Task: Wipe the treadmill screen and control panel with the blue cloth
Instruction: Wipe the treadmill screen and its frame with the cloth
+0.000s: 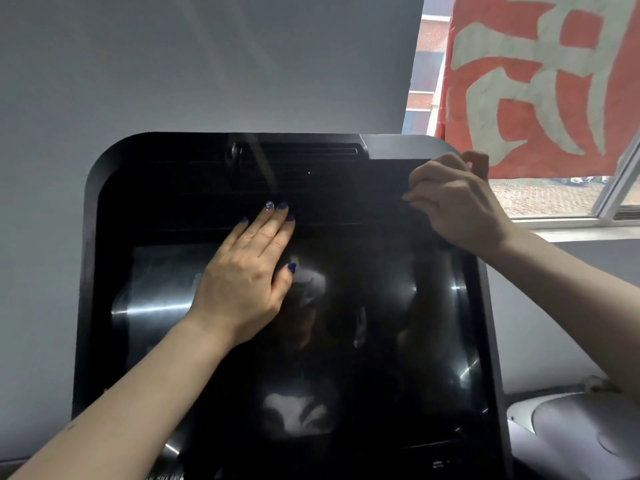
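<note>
The wall [173,64] behind is plain grey, and a window [554,199] at the right has a red banner [540,81] with pale characters hanging over it. In front stands the treadmill console [104,202], a big black panel with rounded top corners. Its glossy dark screen [346,341] fills the lower part and throws back blurred reflections; a slatted vent [298,161] sits near the top edge.

The left hand [249,271] lies flat against the console, fingers straight and held close together, pointing up past the top edge of the screen, thumb out to the side; its palm covers the upper left of the screen. The left forearm rises from the lower left corner.

The right hand [457,199] is at the console's upper right corner, fingers curled, fingertips touching the black surface; whether it pinches anything I cannot tell. Its forearm comes in from the right edge.

No blue cloth is visible in this view.
</note>
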### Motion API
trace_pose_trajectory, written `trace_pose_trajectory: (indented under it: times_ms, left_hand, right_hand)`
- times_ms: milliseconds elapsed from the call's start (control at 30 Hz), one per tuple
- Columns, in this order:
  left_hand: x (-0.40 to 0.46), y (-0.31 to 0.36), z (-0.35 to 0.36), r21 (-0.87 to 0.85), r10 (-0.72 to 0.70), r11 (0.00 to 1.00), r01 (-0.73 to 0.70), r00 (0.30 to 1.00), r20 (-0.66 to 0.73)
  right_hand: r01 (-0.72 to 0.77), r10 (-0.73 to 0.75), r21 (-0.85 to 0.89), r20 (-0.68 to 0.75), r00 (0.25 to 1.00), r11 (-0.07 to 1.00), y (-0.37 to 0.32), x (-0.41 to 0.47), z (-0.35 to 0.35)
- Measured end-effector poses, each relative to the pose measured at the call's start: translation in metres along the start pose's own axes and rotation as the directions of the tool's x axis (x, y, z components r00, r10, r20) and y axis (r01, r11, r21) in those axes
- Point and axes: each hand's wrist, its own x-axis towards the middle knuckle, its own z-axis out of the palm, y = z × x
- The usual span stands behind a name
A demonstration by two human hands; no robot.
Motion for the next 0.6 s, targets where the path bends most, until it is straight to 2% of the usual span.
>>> trace_pose_trajectory:
  times_ms: [433,600]
  left_hand:
    - [0.000,-0.001,0.000,0.001,0.002,1.000,-0.002,1.000,0.019]
    - [0.000,0.000,0.000,-0.003,0.006,1.000,-0.006,1.000,0.017]
  right_hand:
    - [-0.221,0.221,0.007,-0.064,0.973,0.975,0.007,-0.021,0.001]
    - [-0.173,0.170,-0.023,-0.107,0.980,0.985,-0.005,-0.041,-0.006]
